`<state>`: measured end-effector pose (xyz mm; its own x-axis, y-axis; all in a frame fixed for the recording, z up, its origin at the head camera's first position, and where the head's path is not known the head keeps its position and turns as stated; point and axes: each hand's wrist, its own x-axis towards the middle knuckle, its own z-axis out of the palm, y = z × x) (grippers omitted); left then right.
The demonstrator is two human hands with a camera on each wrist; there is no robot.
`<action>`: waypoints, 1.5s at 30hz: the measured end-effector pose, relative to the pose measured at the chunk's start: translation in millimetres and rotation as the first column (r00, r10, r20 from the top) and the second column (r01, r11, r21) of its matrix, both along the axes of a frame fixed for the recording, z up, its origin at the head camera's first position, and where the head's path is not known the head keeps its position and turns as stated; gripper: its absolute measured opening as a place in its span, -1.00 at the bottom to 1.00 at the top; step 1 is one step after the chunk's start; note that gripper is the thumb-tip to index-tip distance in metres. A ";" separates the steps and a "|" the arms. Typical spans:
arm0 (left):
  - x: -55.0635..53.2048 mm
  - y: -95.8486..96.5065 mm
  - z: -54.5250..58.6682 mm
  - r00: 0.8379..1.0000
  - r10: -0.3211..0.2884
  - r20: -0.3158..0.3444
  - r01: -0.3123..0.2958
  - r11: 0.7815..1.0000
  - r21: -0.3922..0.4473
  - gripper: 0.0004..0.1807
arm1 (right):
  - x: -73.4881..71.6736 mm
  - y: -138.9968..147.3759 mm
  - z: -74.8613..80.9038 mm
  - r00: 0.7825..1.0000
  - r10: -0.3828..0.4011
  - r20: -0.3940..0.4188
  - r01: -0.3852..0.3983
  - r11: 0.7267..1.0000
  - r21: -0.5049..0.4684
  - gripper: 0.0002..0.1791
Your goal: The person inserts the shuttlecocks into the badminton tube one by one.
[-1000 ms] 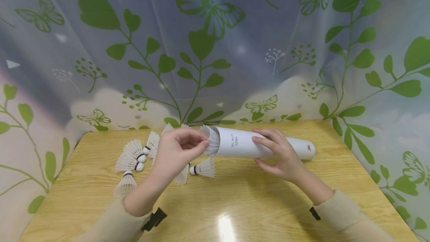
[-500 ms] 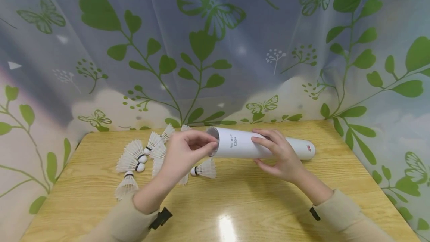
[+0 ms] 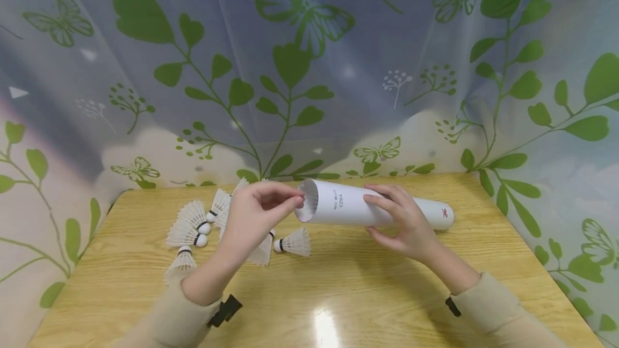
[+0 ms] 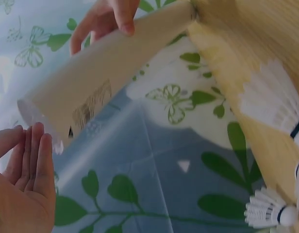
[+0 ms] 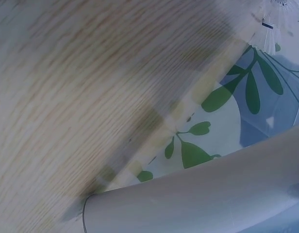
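In the head view, the white tube (image 3: 345, 205) lies nearly level over the wooden table (image 3: 333, 275), its open mouth toward nine o'clock and its far end just past three. It is long and smooth, with "Y623" printed near the mouth and a small red mark by the far end; pale feathers show inside the mouth. The right hand (image 3: 403, 222) grips it past the middle on the three o'clock side, fingers over the top, thumb beneath. The left hand (image 3: 256, 214) sits at nine o'clock, thumb and index finger together at the rim; whether they pinch anything cannot be told. Shuttlecocks (image 3: 192, 220) with black bands lie farther out toward eight and nine o'clock.

In the left wrist view, the tube slants, mouth toward eight o'clock, far end toward two; a patch of print darkens its side. The right hand lies across its twelve o'clock edge, the left just beyond the mouth.

In the right wrist view, the tube's plain side runs from half past eight toward half past two, a thin dark line edging its lower-left end.
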<state>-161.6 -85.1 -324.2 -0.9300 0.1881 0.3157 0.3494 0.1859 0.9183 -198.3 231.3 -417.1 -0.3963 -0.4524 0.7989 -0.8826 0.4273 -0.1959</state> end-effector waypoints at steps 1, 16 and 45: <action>-0.3 -3.5 1.2 1.000 0.008 -0.015 -0.008 1.000 0.003 -0.89 | -0.1 0.2 -0.1 1.000 0.001 0.002 -0.001 1.000 -0.001 -0.49; -2.0 -83.2 1.2 0.979 0.200 -0.039 -0.199 0.980 0.023 -0.84 | -0.6 1.2 -0.4 1.000 -0.001 0.000 0.001 1.000 -0.010 -0.48; 2.4 -205.4 -73.8 0.870 0.436 0.232 -0.418 0.900 -0.126 -0.84 | 0.8 2.8 -0.6 1.000 0.009 0.001 -0.009 1.000 -0.011 -0.49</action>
<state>-159.3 -290.5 -398.1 -0.9705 -0.2323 0.0651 -0.0159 0.3309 0.9435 -197.5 234.1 -417.8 -0.3937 -0.4471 0.8032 -0.8859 0.4176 -0.2018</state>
